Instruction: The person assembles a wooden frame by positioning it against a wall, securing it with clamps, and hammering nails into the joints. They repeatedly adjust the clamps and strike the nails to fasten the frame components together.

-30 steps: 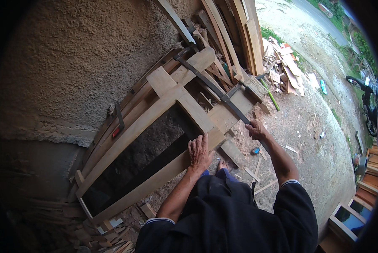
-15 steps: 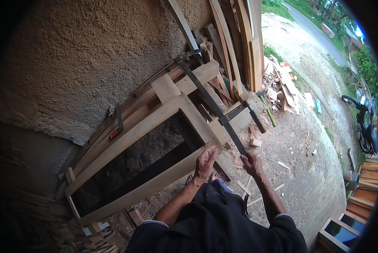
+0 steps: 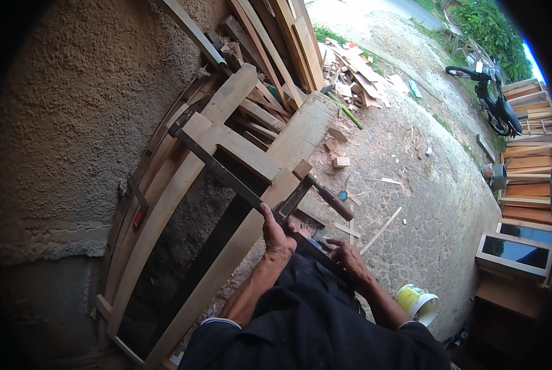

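A long dark metal bar clamp [image 3: 236,184] lies across the corner of a wooden frame [image 3: 245,237]. Its far jaw sits at the frame's outer edge by the wall, and its wooden screw handle [image 3: 334,202] sticks out at the near side. My left hand [image 3: 277,235] is closed around the bar by the sliding jaw, thumb up along it. Close against the bar's near end is my right hand [image 3: 350,262], its fingers bent and apart; its contact with the bar is partly hidden. A small wood block [image 3: 302,169] is at the screw's tip.
A rough wall [image 3: 85,123] rises at left, with planks [image 3: 288,43] leaning beyond the frame. Wood offcuts [image 3: 353,71] are heaped farther off. A white-and-yellow bucket [image 3: 416,302] stands at lower right; a motorcycle [image 3: 491,98] and stacked timber frames [image 3: 528,185] are along the right.
The clamp has shifted left and nearer, across the frame's corner. My left hand has taken hold of its bar, while my right hand has loosened from its grip. The view has turned right.
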The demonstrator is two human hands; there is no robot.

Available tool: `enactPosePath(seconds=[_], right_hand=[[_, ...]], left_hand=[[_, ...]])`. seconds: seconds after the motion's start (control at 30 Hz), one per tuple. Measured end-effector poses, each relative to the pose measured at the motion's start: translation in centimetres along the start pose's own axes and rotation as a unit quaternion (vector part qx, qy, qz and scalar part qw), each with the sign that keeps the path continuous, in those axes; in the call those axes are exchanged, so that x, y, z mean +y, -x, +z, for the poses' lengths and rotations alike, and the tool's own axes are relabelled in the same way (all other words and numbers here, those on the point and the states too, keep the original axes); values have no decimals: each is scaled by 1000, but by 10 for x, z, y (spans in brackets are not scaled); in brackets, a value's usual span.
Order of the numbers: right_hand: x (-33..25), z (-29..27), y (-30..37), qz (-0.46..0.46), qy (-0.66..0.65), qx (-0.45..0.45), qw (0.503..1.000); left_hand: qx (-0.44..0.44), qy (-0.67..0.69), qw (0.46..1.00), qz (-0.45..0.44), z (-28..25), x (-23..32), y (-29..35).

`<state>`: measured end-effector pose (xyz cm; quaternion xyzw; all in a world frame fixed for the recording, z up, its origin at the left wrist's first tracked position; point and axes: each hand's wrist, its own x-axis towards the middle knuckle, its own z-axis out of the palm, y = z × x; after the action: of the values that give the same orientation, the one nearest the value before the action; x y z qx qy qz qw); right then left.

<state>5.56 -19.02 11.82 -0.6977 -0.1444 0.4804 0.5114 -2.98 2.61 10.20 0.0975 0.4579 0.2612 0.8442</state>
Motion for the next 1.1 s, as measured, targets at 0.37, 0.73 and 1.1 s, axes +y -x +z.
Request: enactPosePath(seconds=[0.37,0.73,1.1], right_hand=[[25,-9,-45,-130,-339,79,928],[31,-19,-18,59,-185,-16,981],[46,-9,-7,-72,350,-116,927]], left_hand=[[62,12,997,-33,-14,-8,37],[84,21,996,20,-34,-48,19],[75,-28,991,106,-43,-60,-15]])
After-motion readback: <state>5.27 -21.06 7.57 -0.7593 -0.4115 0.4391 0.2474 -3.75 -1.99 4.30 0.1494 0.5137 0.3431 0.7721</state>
